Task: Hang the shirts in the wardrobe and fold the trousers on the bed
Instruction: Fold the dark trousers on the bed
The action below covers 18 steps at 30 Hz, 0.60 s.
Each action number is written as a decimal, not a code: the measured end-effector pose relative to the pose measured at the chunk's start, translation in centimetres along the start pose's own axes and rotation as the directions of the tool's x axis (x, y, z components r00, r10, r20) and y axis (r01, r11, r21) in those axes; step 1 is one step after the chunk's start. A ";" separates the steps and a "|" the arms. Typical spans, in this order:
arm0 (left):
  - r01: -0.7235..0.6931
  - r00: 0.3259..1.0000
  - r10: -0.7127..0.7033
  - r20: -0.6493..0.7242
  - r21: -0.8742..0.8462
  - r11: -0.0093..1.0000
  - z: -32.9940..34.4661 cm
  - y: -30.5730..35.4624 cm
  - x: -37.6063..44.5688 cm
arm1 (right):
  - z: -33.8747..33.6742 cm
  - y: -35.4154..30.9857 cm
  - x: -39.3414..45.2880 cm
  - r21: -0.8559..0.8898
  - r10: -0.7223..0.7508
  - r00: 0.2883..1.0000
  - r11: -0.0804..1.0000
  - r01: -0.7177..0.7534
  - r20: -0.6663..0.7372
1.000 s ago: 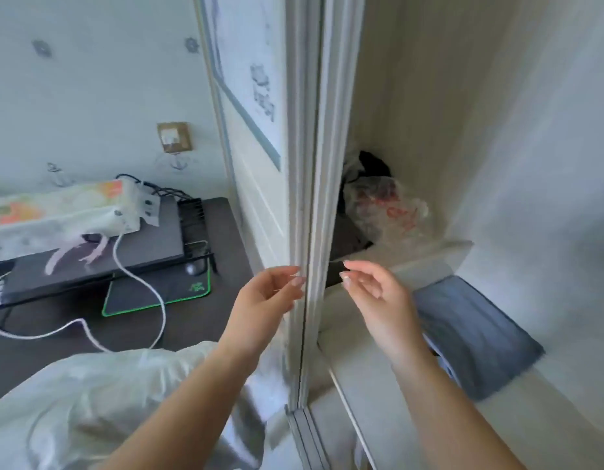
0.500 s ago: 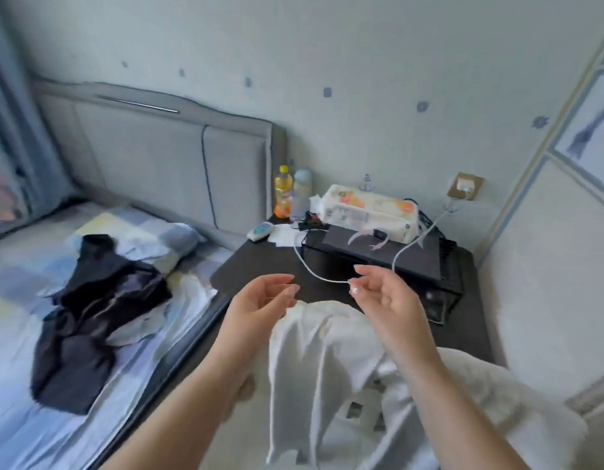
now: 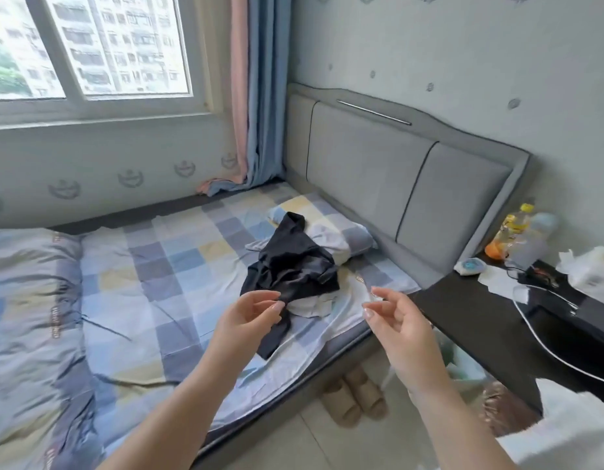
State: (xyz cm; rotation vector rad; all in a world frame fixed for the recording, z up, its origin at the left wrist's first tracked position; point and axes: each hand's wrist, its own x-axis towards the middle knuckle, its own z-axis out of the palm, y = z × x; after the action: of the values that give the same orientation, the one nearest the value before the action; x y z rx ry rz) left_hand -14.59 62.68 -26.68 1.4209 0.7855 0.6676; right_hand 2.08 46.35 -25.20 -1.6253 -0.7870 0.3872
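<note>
A crumpled black garment lies on the bed, partly over a white garment near the pillow. My left hand hovers in front of the black garment's lower end with loosely curled fingers, holding nothing. Over the bed's edge my right hand hangs the same way, fingers relaxed and empty. A white cloth shows at the lower right corner. The wardrobe is out of view.
A folded quilt lies on the bed's left side. A dark bedside desk at the right carries bottles, a tissue pack and a white cable. Slippers sit on the floor by the bed.
The view has swung left from the wardrobe, past the desk, to the bed and window. Both hands stay raised and empty in front of me.
</note>
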 end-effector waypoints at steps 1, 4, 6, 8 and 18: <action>0.015 1.000 -0.014 -0.011 0.005 1.000 -1.2 -0.4 0.4 | 1.2 0.0 0.5 0.000 0.007 1.000 1.000 -0.007 0.014; 0.055 0.998 -0.054 -0.040 0.006 0.998 -3.5 -1.5 2.2 | 3.7 0.3 2.5 -0.014 0.035 0.998 0.999 -0.034 0.060; 0.072 0.996 -0.072 -0.050 -0.001 0.997 -4.4 -2.4 3.9 | 4.7 0.8 4.4 -0.024 0.057 0.996 0.998 -0.055 0.075; 0.089 0.995 -0.088 -0.049 0.006 0.996 -4.6 -3.1 5.8 | 5.3 1.5 6.4 -0.031 0.080 0.994 0.996 -0.078 0.080; 0.216 0.976 -0.213 -0.050 0.070 0.974 -1.4 -7.9 23.7 | 5.9 12.4 24.0 -0.075 0.274 0.957 0.961 -0.267 0.098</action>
State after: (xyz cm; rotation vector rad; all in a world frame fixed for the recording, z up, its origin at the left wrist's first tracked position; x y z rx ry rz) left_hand -2.12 82.06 -36.33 1.3689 0.9907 0.5066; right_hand 18.75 66.46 -34.17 -1.7877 -0.6615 0.6556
